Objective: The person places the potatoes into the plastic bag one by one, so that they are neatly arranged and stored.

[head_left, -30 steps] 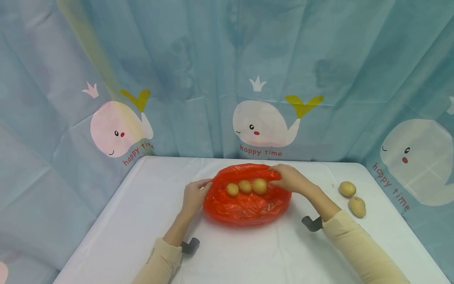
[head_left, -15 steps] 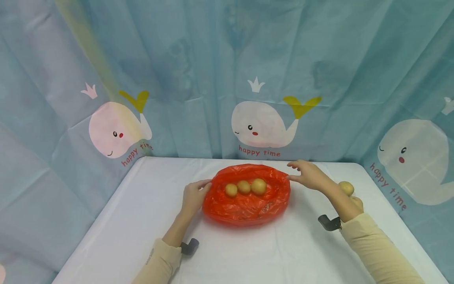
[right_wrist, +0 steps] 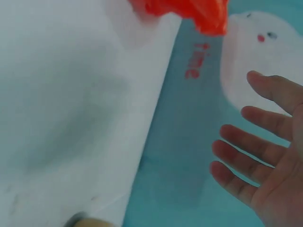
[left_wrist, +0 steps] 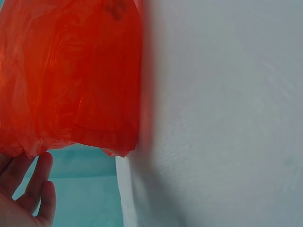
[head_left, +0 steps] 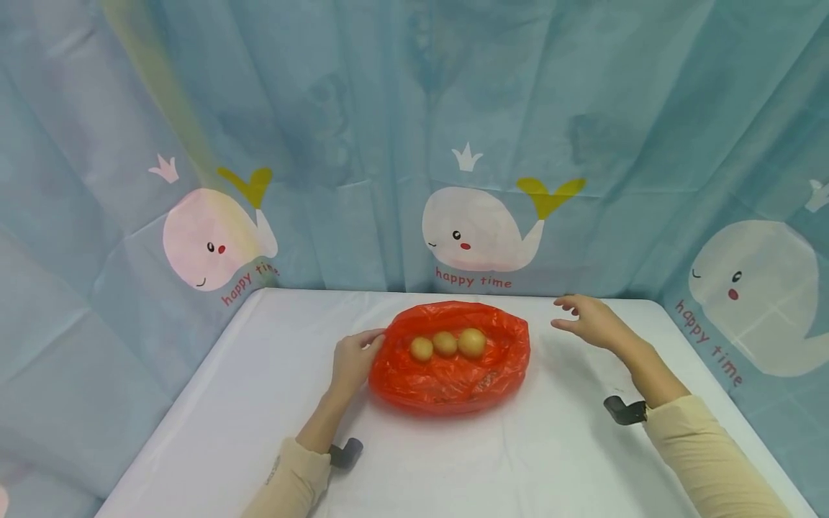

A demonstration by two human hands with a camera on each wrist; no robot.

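Note:
A red plastic bag point(head_left: 447, 385) sits with its mouth spread on the table, and three potatoes point(head_left: 471, 343) lie in a row inside it. At the bag's left rim, my left hand point(head_left: 352, 362) pinches the plastic; in the left wrist view its fingers point(left_wrist: 35, 184) reach the bag's edge, the thumb hidden. My right hand point(head_left: 592, 321) is in the air to the right of the bag, apart from it and holding nothing. Its fingers point(right_wrist: 251, 153) are spread and relaxed in the right wrist view.
A white cloth covers the table point(head_left: 427, 467). Part of a potato point(right_wrist: 92, 222) shows at the bottom of the right wrist view; the right forearm hides that spot in the head view. Behind the table hangs a blue curtain point(head_left: 363, 144) with whale prints.
My right hand has let go of the bag's right rim and moved right, away from it; its arm now covers the two loose potatoes. My left hand stays at the left rim.

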